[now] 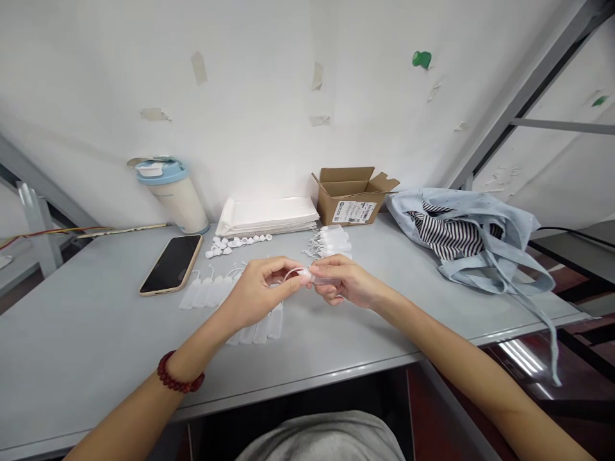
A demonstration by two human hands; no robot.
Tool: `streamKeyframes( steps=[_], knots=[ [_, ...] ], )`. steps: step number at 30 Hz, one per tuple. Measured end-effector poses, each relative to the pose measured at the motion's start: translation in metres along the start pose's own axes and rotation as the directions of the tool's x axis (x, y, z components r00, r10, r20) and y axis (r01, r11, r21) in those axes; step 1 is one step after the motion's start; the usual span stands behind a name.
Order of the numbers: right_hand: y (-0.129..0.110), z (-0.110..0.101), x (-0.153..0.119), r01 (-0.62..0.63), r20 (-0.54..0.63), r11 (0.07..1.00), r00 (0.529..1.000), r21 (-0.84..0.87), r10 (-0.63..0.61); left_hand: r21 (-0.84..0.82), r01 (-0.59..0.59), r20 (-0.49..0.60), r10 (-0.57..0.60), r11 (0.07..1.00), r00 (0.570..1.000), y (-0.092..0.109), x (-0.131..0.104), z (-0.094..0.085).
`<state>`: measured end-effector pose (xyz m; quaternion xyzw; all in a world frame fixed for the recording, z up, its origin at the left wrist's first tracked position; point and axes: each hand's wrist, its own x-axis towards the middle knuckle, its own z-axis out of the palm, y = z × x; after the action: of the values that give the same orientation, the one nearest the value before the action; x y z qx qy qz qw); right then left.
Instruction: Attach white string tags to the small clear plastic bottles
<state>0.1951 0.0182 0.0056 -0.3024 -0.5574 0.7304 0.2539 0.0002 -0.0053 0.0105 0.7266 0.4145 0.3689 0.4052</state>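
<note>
Near the middle of the table, my left hand (252, 291) pinches a white cap (305, 273) with a thin curved strip looping from it. My right hand (354, 282) is closed around a small translucent plastic bottle (327, 281), its neck end meeting the cap. Whether the cap is fully seated is hidden by my fingers. Similar bottles (206, 291) lie in a row left of my left hand, and more bottles (262, 326) lie below it, partly covered. Beyond my hands rests a group of bottles with thin loops (335, 242). Loose white caps (235, 244) are scattered behind my left hand.
A phone (172, 264) and a tumbler with a blue lid (175, 195) are at the left. White envelopes (269, 216) are stacked against the wall beside an open cardboard box (353, 198). A light-blue cloth bag (473, 234) lies at the right, its strap hanging over the table edge.
</note>
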Motion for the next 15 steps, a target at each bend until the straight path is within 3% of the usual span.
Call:
streamKeyframes(
  steps=[3,6,10,12,15],
  knots=[
    [0.002,0.001,0.0,0.028,0.006,0.999,1.0,-0.027,-0.028,0.0,-0.009,-0.03,0.009,1.0,1.0,-0.001,-0.001,0.004],
    [0.006,0.006,0.0,0.101,-0.082,0.987,0.99,-0.128,-0.112,0.044,-0.008,-0.035,0.009,0.999,0.999,-0.001,-0.001,0.007],
    [0.01,0.012,-0.001,0.176,-0.198,0.937,0.95,-0.3,-0.242,-0.005,0.086,0.015,-0.086,0.996,0.996,0.0,0.001,0.008],
    [0.01,0.011,0.0,0.166,-0.21,0.938,0.949,-0.303,-0.236,-0.018,0.104,0.031,-0.104,0.994,0.994,0.0,0.001,0.008],
    [0.009,0.007,0.002,0.103,-0.183,0.977,0.973,-0.184,-0.137,0.047,0.03,-0.001,-0.03,0.998,1.0,-0.001,0.001,0.007]
  ],
)
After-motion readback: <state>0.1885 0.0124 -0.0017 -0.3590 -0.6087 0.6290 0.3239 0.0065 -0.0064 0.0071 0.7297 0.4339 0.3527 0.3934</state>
